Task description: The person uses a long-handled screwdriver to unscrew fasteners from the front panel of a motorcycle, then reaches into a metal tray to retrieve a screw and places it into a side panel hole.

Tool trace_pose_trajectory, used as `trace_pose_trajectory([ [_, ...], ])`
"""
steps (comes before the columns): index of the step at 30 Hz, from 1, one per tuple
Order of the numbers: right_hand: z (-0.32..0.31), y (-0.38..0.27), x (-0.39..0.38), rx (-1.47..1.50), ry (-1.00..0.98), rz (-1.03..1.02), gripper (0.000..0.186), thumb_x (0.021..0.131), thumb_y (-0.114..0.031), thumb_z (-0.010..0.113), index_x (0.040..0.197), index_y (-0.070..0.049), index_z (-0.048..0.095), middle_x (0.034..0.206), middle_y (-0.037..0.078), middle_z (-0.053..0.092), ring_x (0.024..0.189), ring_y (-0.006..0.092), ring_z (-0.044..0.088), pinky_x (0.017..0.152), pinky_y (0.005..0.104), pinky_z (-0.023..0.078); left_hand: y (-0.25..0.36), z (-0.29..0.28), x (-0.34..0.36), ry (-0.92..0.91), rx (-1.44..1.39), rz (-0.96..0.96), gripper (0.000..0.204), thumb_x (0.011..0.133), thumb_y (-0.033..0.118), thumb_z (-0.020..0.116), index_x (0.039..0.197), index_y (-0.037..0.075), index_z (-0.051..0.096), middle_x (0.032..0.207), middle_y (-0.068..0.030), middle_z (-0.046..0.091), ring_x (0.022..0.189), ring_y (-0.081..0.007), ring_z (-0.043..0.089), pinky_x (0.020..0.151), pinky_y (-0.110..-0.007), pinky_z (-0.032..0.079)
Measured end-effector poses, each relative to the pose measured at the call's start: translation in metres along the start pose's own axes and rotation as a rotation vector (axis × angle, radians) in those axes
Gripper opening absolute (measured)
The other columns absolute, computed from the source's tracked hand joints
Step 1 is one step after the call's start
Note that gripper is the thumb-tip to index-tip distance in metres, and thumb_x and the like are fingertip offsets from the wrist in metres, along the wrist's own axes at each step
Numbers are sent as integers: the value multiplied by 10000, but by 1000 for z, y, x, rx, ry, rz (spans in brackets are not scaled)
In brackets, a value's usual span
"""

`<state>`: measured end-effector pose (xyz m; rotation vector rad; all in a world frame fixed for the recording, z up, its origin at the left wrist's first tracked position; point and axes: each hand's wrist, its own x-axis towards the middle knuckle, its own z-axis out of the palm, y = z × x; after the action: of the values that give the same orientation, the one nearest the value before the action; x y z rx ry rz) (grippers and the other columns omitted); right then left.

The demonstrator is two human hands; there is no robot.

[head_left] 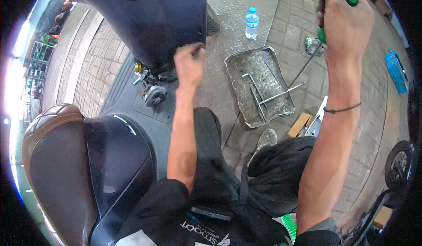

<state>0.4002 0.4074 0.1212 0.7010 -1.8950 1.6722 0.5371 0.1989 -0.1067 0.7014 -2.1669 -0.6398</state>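
Note:
My right hand point(350, 24) is raised at the upper right, wrapped round the green handle of a screwdriver point(304, 68). Its long thin shaft slants down and left toward a metal tray point(240, 101). My left hand point(189, 66) is beside the lower edge of a dark scooter front panel point(162, 24). Its fingers are curled together and slightly blurred; what they hold, if anything, I cannot make out. Below the panel, left of that hand, a dark round metal part point(155, 95) and some wiring show. The tray holds a T-shaped wrench point(281, 93) and several other metal tools.
A water bottle point(251, 24) stands on the ribbed metal plate behind the tray. The brown scooter seat point(61, 171) fills the lower left. A small cardboard box point(300, 124) lies near my shoe point(267, 138). At the far right are a blue package point(396, 72) and a wheel point(398, 163).

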Motion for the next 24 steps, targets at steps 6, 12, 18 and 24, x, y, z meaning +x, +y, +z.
trace_pose_trajectory([
  [6,9,-8,-3,-2,-5,-113,55,775,4,637,731,12,604,632,5,553,579,89,506,539,267,401,-41,-22,29,-246,224,149,170,780,100,699,927,49,767,925,-154,709,926,-366,644,924,-455,457],
  [12,13,-16,-4,-39,-25,-18,59,757,-11,651,741,25,607,621,28,535,590,93,507,549,284,410,-44,-14,27,-265,236,137,175,731,105,736,876,8,742,896,-153,696,949,-379,612,867,-443,465],
  [18,6,-5,1,24,-95,12,49,765,4,644,743,20,604,626,21,532,589,97,501,544,280,406,-40,-6,23,-295,298,168,154,726,119,752,863,48,741,920,-105,690,952,-359,594,841,-448,475],
  [24,9,-21,-11,-93,-73,-8,57,783,7,639,750,13,593,634,8,520,593,92,484,539,263,391,-41,-8,25,-315,332,181,161,735,142,763,870,57,745,949,-95,697,999,-355,592,898,-447,484],
])
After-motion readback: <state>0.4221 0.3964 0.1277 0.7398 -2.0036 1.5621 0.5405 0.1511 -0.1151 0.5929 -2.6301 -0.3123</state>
